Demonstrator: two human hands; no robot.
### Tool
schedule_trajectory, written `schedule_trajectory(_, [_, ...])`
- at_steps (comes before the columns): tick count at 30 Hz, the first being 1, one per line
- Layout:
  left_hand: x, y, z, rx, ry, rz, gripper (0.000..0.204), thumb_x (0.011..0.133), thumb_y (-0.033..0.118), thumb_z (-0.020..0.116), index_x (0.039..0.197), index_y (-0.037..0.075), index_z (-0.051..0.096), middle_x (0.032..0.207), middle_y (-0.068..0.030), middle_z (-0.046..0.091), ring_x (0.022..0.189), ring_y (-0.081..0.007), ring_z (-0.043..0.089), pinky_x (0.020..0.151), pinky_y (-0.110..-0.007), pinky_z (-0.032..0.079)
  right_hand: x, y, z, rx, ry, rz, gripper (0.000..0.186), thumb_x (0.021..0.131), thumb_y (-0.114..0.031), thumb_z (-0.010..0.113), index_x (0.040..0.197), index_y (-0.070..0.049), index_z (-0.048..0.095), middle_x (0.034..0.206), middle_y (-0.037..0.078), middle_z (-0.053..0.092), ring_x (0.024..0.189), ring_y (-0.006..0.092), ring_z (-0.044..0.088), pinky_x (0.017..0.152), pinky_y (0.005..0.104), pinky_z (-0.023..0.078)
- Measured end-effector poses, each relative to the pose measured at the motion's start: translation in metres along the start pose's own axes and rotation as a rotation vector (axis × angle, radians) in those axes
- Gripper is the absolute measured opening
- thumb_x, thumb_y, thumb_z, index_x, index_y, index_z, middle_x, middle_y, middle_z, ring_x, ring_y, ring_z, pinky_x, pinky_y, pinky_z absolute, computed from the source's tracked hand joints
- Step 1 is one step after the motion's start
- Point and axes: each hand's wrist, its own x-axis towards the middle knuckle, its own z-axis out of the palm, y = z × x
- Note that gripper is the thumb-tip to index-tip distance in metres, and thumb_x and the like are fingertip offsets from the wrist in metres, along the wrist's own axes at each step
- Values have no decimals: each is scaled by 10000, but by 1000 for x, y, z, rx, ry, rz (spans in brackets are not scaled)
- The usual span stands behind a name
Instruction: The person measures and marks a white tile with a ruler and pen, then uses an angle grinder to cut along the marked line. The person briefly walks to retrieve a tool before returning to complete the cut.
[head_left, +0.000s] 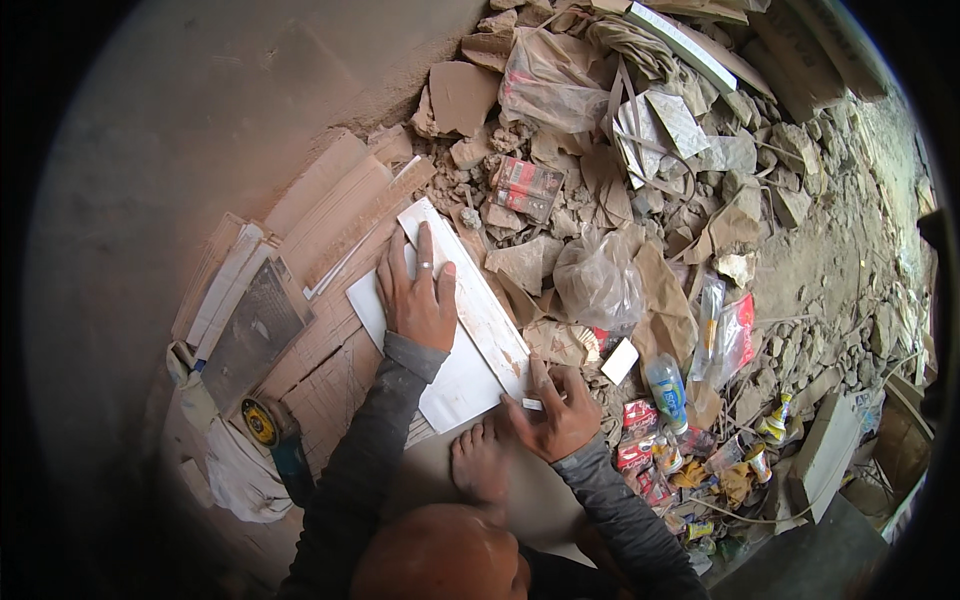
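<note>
A long narrow white tile strip (487, 318) lies slantwise on top of a wider white tile (457, 385). My left hand (420, 300) rests flat on them with its fingers spread, a ring on one finger. At the strip's near end is my right hand (560, 412), fingers bent, thumb and forefinger closed round a small white piece (532, 404). Whether that piece is a tile chip or a marking tool I cannot tell. Under the tiles is a scored, dusty board-like surface (335, 375).
An angle grinder (285, 445) with a yellow disc lies left of my left forearm, beside a pale cloth (240, 470). Stacked tiles (330, 200) lean near the wall. Rubble, plastic bags (600, 280), a bottle (666, 390) and wrappers spread to the right. A bare foot (480, 462) is close to the tiles.
</note>
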Motion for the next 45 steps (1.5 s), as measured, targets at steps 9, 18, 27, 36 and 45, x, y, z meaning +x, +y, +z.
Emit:
schedule_trajectory(9, [-12, 8, -6, 61, -31, 75, 673, 1074, 344, 471, 1595, -33, 273, 1648, -304, 220, 1518, -480, 227, 1243, -576, 185, -3, -3, 2, 51, 18, 23, 624, 775, -264, 864, 1323, -40, 667, 965, 121, 594, 726, 248, 637, 605, 364, 540])
schedule_trajectory(18, [-41, 24, -10, -18, -80, 82, 803, 1040, 385, 520, 1580, -117, 200, 1637, -339, 213, 1533, -481, 201, 1244, -590, 160, -3, -6, 1, 87, 1, 63, 637, 766, -242, 851, 1337, -39, 654, 1042, 149, 602, 800, 294, 657, 672, 388, 562])
schedule_trajectory(27, [6, -12, -16, -198, 153, -33, 582, 976, 229, 607, 1441, -92, 466, 1396, -332, 520, 1304, -489, 491, 1126, -535, 386, -14, -1, -5, 95, -18, 71, 648, 732, -231, 855, 1310, -18, 653, 1045, 162, 622, 877, 311, 678, 735, 380, 577])
schedule_trajectory(36, [57, -31, -18, -302, -12, 105, 275, 910, 161, 679, 1082, -52, 708, 1078, -204, 652, 1075, -401, 596, 956, -470, 481, -27, 3, -12, 64, -43, 92, 674, 701, -247, 862, 1307, -30, 662, 986, 139, 604, 792, 281, 655, 681, 373, 560])
schedule_trajectory(45, [57, -27, -21, -351, -1, 41, 201, 868, 118, 711, 1026, -5, 715, 1013, -167, 652, 1010, -378, 613, 907, -455, 488, -14, -8, -13, 62, -76, 149, 632, 749, -274, 858, 1266, 12, 631, 1008, 194, 612, 872, 364, 634, 755, 435, 540])
